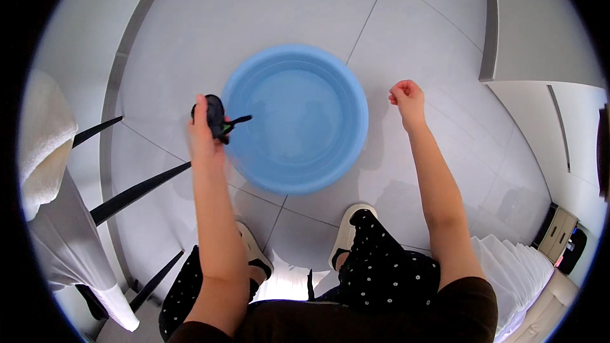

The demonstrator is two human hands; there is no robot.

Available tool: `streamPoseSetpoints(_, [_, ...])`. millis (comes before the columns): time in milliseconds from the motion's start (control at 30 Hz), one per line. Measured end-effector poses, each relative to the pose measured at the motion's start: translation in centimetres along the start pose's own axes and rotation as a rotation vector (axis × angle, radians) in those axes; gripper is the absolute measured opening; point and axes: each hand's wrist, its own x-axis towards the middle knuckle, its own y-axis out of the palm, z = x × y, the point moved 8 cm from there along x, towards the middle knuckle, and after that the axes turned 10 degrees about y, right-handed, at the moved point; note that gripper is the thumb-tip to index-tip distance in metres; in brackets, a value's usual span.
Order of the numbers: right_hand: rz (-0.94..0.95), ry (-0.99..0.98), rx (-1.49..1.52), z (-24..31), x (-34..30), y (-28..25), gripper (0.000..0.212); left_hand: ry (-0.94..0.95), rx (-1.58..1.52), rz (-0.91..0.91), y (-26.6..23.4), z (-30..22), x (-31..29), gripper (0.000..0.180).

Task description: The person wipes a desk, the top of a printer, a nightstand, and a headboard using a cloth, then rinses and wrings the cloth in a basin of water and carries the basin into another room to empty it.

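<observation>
A round light-blue basin [232, 98] stands on the floor in front of my feet, with what looks like shallow clear water inside. My left hand [202, 130] is closed round a small black rounded object [216, 114] at the basin's left rim. A thin black stem sticks out from it over the basin, with a bit of green at its base. Its exact kind I cannot make out. To the right of the basin, apart from it, my right hand [407, 97] is raised with its fingers curled in, and nothing shows in them.
Dark thin legs [140, 194] of a rack or stand reach in from the left, beside a cream towel [47, 133] and grey cloth [60, 235]. White cabinets [546, 57] line the right. White ruffled fabric [508, 273] lies at the lower right. My light slippers [346, 232] rest near the basin.
</observation>
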Motion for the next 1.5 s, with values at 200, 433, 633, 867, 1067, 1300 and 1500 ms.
streamPoseSetpoints(200, [0.131,0.147,0.457,0.6,-2.4,2.0,0.015,-0.107,0.206,0.106,-5.7,-0.8,3.4,0.039])
streamPoseSetpoints(433, [0.148,0.347,0.482,-3.1,-7.3,10.7,0.016,-0.104,0.457,0.378,-6.1,2.5,6.2,0.037])
streamPoseSetpoints(633, [-0.112,0.370,0.590,-1.0,-4.9,14.0,0.018,-0.228,0.642,0.516,-3.0,1.9,11.9,0.043])
streamPoseSetpoints(867, [-0.355,0.082,0.542,6.0,1.8,15.8,0.020,-0.166,0.601,0.653,3.9,-1.9,20.1,0.040])
streamPoseSetpoints(1067, [-0.558,-0.114,0.380,17.0,8.5,12.2,0.018,-0.097,0.415,0.509,12.7,-7.5,23.6,0.054])
streamPoseSetpoints(1300, [-0.616,-0.146,0.278,35.2,2.9,2.4,0.019,-0.085,0.466,0.642,20.4,-27.0,19.9,0.050])
streamPoseSetpoints(1500, [-0.556,0.068,0.308,50.2,-17.1,-16.3,0.016,-0.220,0.402,0.588,23.4,-48.7,1.0,0.048])
